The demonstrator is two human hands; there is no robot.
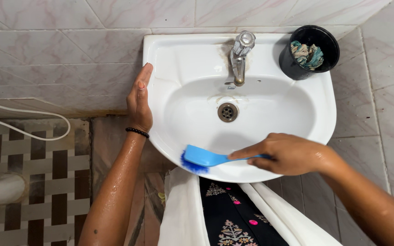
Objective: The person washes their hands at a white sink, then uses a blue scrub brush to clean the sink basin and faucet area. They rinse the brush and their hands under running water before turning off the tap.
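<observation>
Blue scrubbing brush (pixel 201 158): bright plastic with a flat oblong head and darker blue bristles underneath, pressed on the front rim of the white sink (pixel 178 59). Its long axis runs nearly level across the picture, head to the left, handle to the right and disappearing into the right hand (pixel 288 152), whose fingers are curled tight around the handle, forefinger laid along it. The left hand (pixel 140 100) lies flat against the sink's left edge, fingers straight and together, gripping nothing; a black bead bracelet (pixel 137 132) circles that wrist. Both forearms look wet. A metal tap (pixel 240 57) stands above the drain (pixel 227 112); a black cup (pixel 308 51) on the back right corner holds what may be crumpled cloth. Pale marbled wall tiles surround it, with brown patterned floor tiles lower left.
</observation>
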